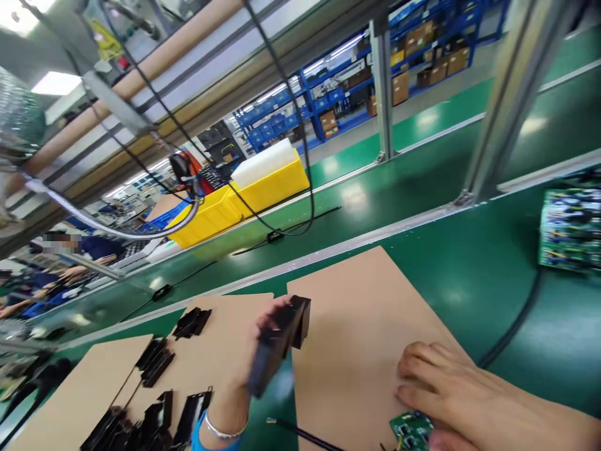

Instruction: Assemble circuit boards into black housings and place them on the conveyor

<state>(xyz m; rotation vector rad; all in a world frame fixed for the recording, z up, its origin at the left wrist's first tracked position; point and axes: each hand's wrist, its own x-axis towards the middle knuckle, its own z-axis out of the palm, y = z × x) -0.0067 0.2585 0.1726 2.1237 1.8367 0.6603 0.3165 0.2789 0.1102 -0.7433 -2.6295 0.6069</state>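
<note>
The left hand [230, 394] is closed around a black part [282, 338], a long, flat, dark plastic piece, blurred, held tilted above the gap between two cardboard sheets. The right hand [451, 388] lies open, fingers spread flat on the nearer cardboard sheet [361, 300], its thumb side touching a small green circuit board [412, 431]. More black pieces [154, 363] lie on the left sheets. A black cable [511, 326] crosses the green surface [469, 282].
</note>
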